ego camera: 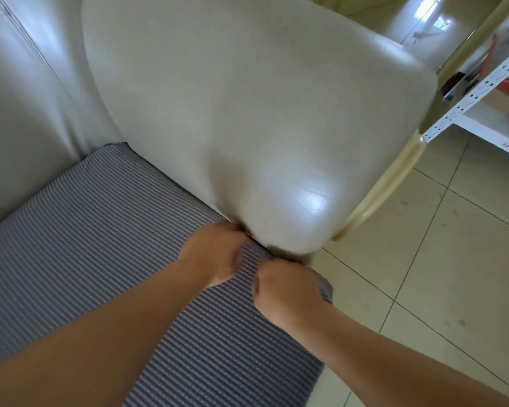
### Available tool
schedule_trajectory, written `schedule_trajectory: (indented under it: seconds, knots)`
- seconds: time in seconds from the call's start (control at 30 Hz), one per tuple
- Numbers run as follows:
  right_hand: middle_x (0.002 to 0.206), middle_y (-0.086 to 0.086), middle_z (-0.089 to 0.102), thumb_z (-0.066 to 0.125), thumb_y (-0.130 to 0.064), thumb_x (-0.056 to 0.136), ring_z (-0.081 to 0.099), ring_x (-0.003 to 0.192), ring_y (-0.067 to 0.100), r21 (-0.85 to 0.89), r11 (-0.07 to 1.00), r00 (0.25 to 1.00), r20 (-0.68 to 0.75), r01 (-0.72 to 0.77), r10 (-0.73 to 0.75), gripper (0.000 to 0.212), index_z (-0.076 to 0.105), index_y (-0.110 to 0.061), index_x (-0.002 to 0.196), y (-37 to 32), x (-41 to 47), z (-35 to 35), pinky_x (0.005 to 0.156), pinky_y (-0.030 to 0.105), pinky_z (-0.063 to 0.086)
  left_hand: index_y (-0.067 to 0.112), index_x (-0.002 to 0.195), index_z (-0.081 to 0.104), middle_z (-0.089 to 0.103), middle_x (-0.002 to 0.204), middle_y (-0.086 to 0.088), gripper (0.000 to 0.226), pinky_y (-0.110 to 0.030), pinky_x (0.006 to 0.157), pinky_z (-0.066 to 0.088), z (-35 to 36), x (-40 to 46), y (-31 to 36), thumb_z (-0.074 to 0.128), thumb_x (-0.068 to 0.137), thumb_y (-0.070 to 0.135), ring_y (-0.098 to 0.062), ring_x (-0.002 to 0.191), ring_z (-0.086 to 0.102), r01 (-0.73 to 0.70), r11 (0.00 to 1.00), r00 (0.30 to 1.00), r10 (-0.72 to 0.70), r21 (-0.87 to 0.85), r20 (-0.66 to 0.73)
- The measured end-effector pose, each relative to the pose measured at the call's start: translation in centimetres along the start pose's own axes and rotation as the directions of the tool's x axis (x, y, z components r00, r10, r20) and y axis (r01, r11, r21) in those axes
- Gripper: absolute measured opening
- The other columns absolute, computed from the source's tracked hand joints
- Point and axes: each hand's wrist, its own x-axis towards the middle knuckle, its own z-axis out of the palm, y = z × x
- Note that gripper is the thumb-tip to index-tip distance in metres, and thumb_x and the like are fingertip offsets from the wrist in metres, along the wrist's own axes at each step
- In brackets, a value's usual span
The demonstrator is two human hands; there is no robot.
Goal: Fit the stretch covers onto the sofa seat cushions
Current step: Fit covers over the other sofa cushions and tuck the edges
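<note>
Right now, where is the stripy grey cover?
In the head view, the grey cover lies stretched over the seat cushion at lower left, beside the cream armrest. Both hands work its front corner under the armrest.

A single head-worn camera looks steeply down, close over the sofa's armrest (pixel 247 118) and covered seat (pixel 100 230), with floor (pixel 423 259) at right.

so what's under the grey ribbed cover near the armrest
The grey ribbed stretch cover hides whatever it is stretched over; no cushion surface shows. Both hands work its corner beside the cream armrest. The left fingertips are out of sight at the seam.
</note>
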Motion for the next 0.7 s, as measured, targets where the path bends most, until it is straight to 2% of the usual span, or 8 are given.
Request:
schedule_trajectory:
  seconds: [0.07,0.17,0.23,0.33,0.47,0.57,0.63,0.7]
  knots:
    - [0.127,0.009,0.052,0.042,-0.028,0.094,0.053,0.117,0.024,0.027,0.991,0.989,-0.058,0.135,-0.133,0.035,0.047,-0.011,0.124,-1.1,1.5,1.1,0.084,0.030,0.046,0.026,0.136,0.052,0.051,0.141,-0.002,0.043,-0.037,0.108,0.039,-0.6,-0.3,-2.1,0.049,0.093,0.031,-0.023,0.130,0.046,0.092,0.994,0.995,-0.089,0.065,-0.039]
    - [0.159,0.013,0.008,0.037,-0.029,0.098,0.012,0.146,0.025,0.074,0.972,0.973,0.043,0.225,-0.229,0.060,0.012,-0.011,0.151,-3.3,4.2,2.9,0.118,0.038,0.016,0.024,0.150,0.033,0.029,0.156,0.000,0.056,-0.032,0.116,0.023,-0.2,-1.0,-5.2,0.044,0.097,0.041,-0.020,0.143,0.027,0.244,0.965,0.970,-0.245,0.098,-0.010]
    - [0.159,0.015,-0.006,0.031,-0.034,0.101,0.001,0.147,0.027,0.015,0.992,0.979,0.162,0.123,-0.124,0.064,0.003,-0.008,0.152,-4.1,5.9,3.5,0.119,0.039,0.007,0.027,0.153,0.021,0.019,0.161,0.002,0.058,-0.033,0.120,0.018,0.4,-1.5,-6.6,0.039,0.100,0.041,-0.019,0.146,0.019,0.253,0.966,0.962,-0.256,0.050,0.089]
    - [0.158,0.023,-0.003,0.024,-0.039,0.102,0.003,0.146,0.033,-0.107,0.993,0.984,0.175,0.046,-0.026,0.065,0.004,-0.001,0.151,-5.9,7.8,3.7,0.119,0.043,0.008,0.028,0.154,0.019,0.013,0.162,0.005,0.060,-0.030,0.120,0.012,0.2,-2.4,-8.6,0.042,0.100,0.037,-0.016,0.148,0.015,0.228,0.974,0.966,-0.227,0.009,0.126]
    - [0.160,0.013,0.001,0.009,-0.042,0.095,0.005,0.148,0.029,-0.087,0.921,0.925,0.010,0.379,-0.379,0.066,0.012,-0.008,0.152,-9.4,10.4,4.0,0.117,0.045,0.003,0.026,0.153,0.021,0.013,0.162,0.005,0.060,-0.030,0.119,0.014,-1.2,-4.3,-12.5,0.042,0.099,0.040,-0.014,0.148,0.014,0.374,0.927,0.927,-0.373,0.030,-0.034]
    - [0.161,0.001,-0.005,0.007,-0.044,0.092,-0.005,0.148,0.022,-0.116,0.785,0.794,0.093,0.608,-0.601,0.066,0.006,-0.018,0.153,-12.8,13.5,4.2,0.115,0.039,-0.008,0.024,0.153,0.019,0.011,0.162,0.005,0.062,-0.033,0.119,0.016,-0.9,-7.6,-17.3,0.039,0.099,0.046,-0.015,0.148,0.011,0.568,0.823,0.821,-0.566,0.013,-0.066]
    - [0.161,-0.005,-0.009,0.011,-0.048,0.095,-0.009,0.148,0.019,-0.116,0.712,0.720,0.178,0.693,-0.671,0.063,0.004,-0.025,0.153,-14.0,15.7,4.5,0.117,0.041,-0.007,0.025,0.154,0.016,0.009,0.162,0.006,0.064,-0.036,0.119,0.020,-0.3,-10.3,-20.2,0.037,0.099,0.049,-0.016,0.148,0.011,0.665,0.746,0.746,-0.665,-0.023,-0.018]
    - [0.160,-0.007,-0.011,-0.003,-0.061,0.089,-0.009,0.148,0.019,-0.126,0.730,0.738,0.200,0.672,-0.645,0.072,0.004,-0.029,0.153,-13.7,18.1,5.1,0.120,0.044,0.002,0.027,0.155,0.012,0.006,0.163,0.006,0.064,-0.038,0.119,0.021,0.4,-12.6,-22.4,0.033,0.099,0.051,-0.017,0.148,0.011,0.709,0.705,0.705,-0.708,-0.024,0.048]
